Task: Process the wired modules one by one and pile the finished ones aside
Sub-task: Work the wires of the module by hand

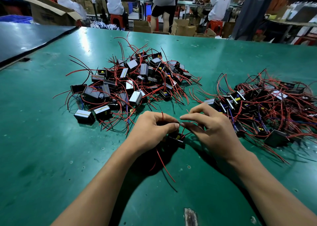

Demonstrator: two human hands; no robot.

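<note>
Module [176, 139]: a small black box, below and between the two hands, over the near middle of the green surface [51, 140].
- Long axis runs from upper left to lower right in the view.
- The open face, with a yellow part inside, points up toward the camera.
- Its left end is hidden behind the left hand.
- Cannot tell whether it rests on the surface or hangs just above it. A dark shadow lies under it.

Left hand [154, 128]: grip closed, thumb and forefinger pinching the wires [188, 122] at their ends. A red loop rises above the knuckles.

Right hand [212, 129]: grip likewise closed, forefinger and thumb pinching the same wires from the other side. The fingertips of the two hands almost meet. The pinch point is too small to make out, so cannot say whether the ends are bare or twisted.

A loose red wire [164, 165] and a black wire [171, 186] trail from the module toward the camera, between the forearms.

Centre pile [130, 81]: black modules with red wires. The boxes lie every way and the wires fan outward.

Right pile [267, 105]: same parts, just beside the right hand, cut off by the right edge of the view.

Which pile holds the finished ones: cannot tell.

Background is blurred: people at benches, red stools, cardboard boxes.
</note>
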